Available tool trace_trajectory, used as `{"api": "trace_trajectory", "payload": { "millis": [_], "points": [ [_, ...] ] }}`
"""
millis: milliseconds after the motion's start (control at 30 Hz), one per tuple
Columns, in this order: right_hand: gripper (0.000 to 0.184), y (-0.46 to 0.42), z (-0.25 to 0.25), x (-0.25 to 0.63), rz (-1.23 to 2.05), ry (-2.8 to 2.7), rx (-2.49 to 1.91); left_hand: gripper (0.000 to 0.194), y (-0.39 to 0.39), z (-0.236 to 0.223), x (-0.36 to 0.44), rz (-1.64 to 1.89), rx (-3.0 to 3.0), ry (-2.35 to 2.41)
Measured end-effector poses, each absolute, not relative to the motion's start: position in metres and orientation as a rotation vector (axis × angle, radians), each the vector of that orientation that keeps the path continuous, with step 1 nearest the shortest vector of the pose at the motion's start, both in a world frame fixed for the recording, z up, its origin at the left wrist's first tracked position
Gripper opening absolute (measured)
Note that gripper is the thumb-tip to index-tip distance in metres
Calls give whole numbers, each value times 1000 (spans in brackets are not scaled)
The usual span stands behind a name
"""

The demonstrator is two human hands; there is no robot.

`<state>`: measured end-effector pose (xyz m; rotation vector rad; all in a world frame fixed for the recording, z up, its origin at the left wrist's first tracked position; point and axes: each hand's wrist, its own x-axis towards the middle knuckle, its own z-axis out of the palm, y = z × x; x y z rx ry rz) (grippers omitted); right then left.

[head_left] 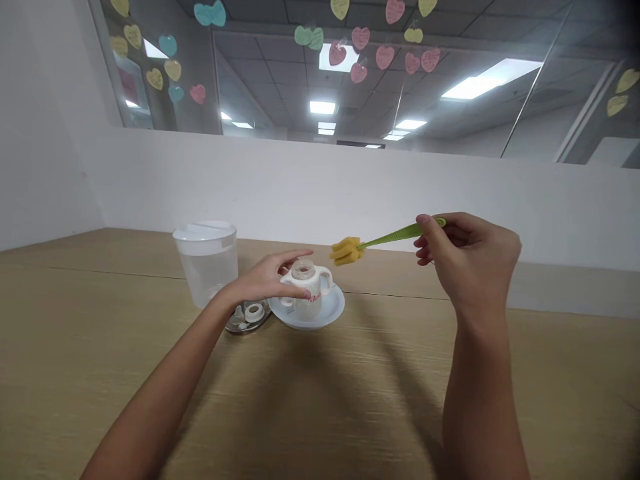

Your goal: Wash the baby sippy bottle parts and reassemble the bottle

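A clear baby bottle (306, 308) with a white two-handled holder stands upright, its mouth uncovered, in a white bowl (333, 310). My left hand (267, 277) is closed around the bottle's upper part from the left, thumb in front and fingers behind. Up in the air to the right, my right hand (467, 257) pinches the end of a green-handled bottle brush (395, 235). The brush's yellow sponge head points left, above and to the right of the bottle, apart from it.
A lidded translucent plastic bucket (207, 263) stands left of the bowl. Beside it a metal tray (250, 327) holds a white ring and other small bottle parts, partly behind my left wrist. A white wall and window rise behind the wooden table (350, 400).
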<state>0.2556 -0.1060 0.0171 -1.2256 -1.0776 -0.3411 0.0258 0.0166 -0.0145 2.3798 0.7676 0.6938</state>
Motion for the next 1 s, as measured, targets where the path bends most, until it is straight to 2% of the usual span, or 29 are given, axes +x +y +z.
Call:
{"api": "trace_trajectory", "payload": {
  "millis": [133,333,567,1000],
  "points": [
    [24,-101,16,261,-331,-1094,-1283,75,2,-14,34,482,2453,730],
    [24,-99,16,263,-276,-1157,-1325,47,-13,-37,62,273,2651,452],
    [27,-91,13,268,-204,-1255,-1418,52,-15,-66,78,187,2725,387],
    [28,-89,13,268,-194,-1267,-1470,51,-13,-74,81,121,2669,431]
  ]
}}
